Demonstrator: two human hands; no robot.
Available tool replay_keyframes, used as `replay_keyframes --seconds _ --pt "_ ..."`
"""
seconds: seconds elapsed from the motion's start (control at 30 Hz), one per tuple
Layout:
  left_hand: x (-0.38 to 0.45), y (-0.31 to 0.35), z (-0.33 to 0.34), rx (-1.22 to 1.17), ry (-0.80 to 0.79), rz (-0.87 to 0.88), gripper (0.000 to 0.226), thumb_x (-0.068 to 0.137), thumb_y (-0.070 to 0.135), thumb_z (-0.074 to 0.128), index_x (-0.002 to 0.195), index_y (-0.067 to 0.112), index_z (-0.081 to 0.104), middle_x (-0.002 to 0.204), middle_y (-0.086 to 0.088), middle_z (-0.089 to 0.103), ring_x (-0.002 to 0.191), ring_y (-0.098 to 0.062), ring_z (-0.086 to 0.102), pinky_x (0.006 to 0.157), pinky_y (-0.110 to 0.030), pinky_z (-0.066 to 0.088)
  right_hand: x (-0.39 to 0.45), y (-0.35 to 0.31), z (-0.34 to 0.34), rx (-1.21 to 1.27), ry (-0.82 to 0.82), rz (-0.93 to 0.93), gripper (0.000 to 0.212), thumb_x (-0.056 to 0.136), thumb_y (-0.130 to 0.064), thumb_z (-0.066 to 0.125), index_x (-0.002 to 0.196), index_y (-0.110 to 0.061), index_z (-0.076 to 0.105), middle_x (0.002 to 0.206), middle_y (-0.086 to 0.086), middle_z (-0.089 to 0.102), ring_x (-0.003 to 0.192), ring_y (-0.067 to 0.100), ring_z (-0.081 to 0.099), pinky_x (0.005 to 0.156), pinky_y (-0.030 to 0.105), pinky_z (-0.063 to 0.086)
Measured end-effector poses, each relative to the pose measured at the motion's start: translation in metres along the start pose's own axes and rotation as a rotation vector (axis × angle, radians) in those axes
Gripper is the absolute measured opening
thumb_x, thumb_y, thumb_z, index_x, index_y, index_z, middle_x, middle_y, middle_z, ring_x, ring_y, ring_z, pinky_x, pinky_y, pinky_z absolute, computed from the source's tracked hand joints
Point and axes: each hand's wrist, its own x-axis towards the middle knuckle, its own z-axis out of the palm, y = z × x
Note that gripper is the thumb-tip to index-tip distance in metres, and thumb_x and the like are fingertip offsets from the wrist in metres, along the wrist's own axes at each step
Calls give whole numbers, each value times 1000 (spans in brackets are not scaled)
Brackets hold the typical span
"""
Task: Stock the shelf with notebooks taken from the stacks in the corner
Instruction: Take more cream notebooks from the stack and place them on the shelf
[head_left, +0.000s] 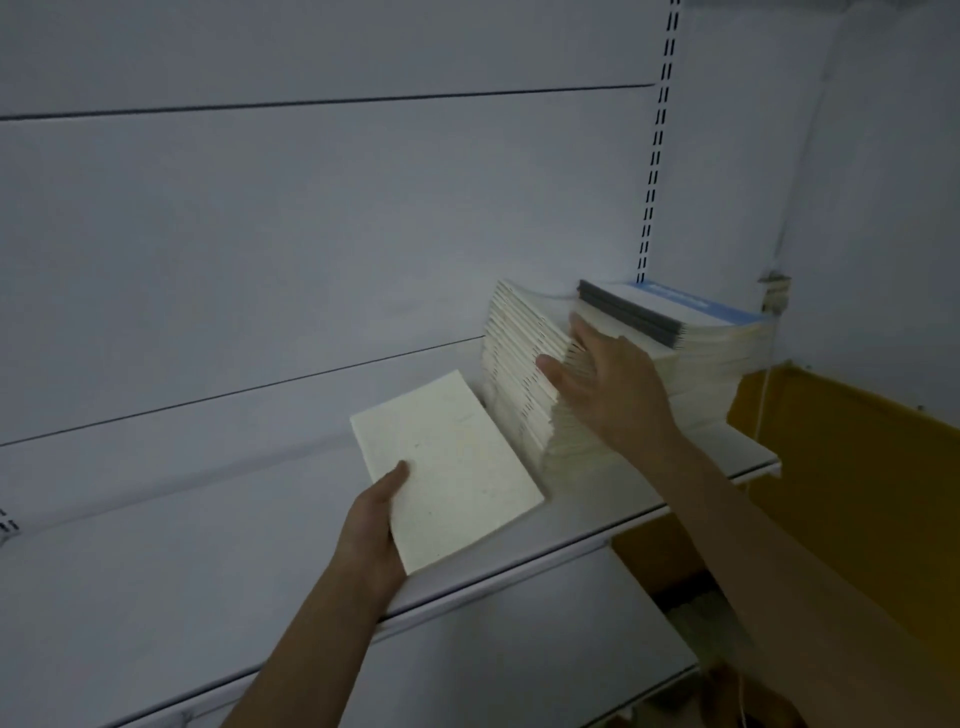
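Closest to us is our left hand, gripping a thin cream-coloured notebook with a plain cover by its lower left corner, thumb curled on top and the other fingers hidden underneath. We're holding it flat just above the white metal shelf board, a bit left of the stacks.

Further in, our right hand rests against the leaning stack of cream notebooks, fingers straight and spread, pressing on the spines rather than grabbing anything. That stack tilts to the right, pretty messy tbh, and it sits on the shelf right up against the second stack of pale notebooks in the corner. On top of that one we see a few dark grey-spined notebooks with a white and blue cover lying flat.

Behind it all is the white panelled back wall with a slotted upright rail. Off to the right there's a yellow panel below the shelf's end.
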Motion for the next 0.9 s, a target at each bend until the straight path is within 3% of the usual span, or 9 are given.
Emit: replay_keyframes --seconds 0.17,0.27,0.33,0.43,0.5,0.57,0.63,0.8,0.9 --pt "3 -2 1 10 6 17 26 98 30 52 111 11 64 98 -13 75 94 -33 67 77 -44 53 -17 -8 -2 184 218 -36 63 95 -63 31 124 -19 65 104 -2 71 93 12 64 81 29 53" --pt "6 -5 -3 -22 16 40 35 99 38 49 118 12 62 103 -14 74 98 -33 67 80 -46 53 -38 -31 -7 294 366 -163 46 101 -43 37 128 -15 62 118 0 68 106 9 64 89 19 50" --pt "8 -5 -6 -69 -4 46 51 96 55 43 121 16 62 106 -15 73 99 -36 68 81 -49 53 -56 -50 0 224 394 -358 40 103 -32 40 132 -11 58 131 2 62 121 11 58 101 23 45" --pt "10 -4 -10 -130 -126 7 84 81 82 30 122 17 63 119 -18 68 108 -39 65 95 -52 48 -82 -66 40 -9 258 -636 39 101 -30 47 133 -10 57 135 6 59 127 19 54 107 33 42" --pt "9 -4 -15 -175 -167 -15 88 79 82 34 127 13 61 123 -18 66 114 -38 63 99 -51 48 -102 -73 70 -139 3 -700 44 98 -38 45 132 -13 58 135 6 59 127 20 54 108 35 41" --pt "9 -3 -18 -158 -154 -51 69 90 58 47 134 5 55 118 -21 67 106 -37 66 90 -47 55 -115 -77 86 -178 -296 -695 57 94 -50 37 136 -16 54 141 4 54 132 20 48 112 34 33" --pt "9 -4 -17 -103 -92 -79 52 93 29 53 137 0 50 110 -21 68 94 -36 69 81 -44 58 -109 -75 81 -106 -413 -672 61 95 -54 33 138 -15 51 146 5 48 136 20 42 118 34 21" --pt "13 -7 -17 -70 -7 23 30 91 16 57 120 9 61 105 -15 74 92 -34 70 76 -46 56 -44 -56 14 14 229 -498 41 99 -36 47 131 -12 59 142 4 52 131 20 48 111 42 34" --pt "14 -7 -18 -69 15 29 27 91 16 57 117 11 60 98 -14 75 97 -38 67 77 -49 55 -5 -38 -17 -81 175 -129 67 96 -53 43 151 -19 27 158 4 25 146 21 21 119 42 17"
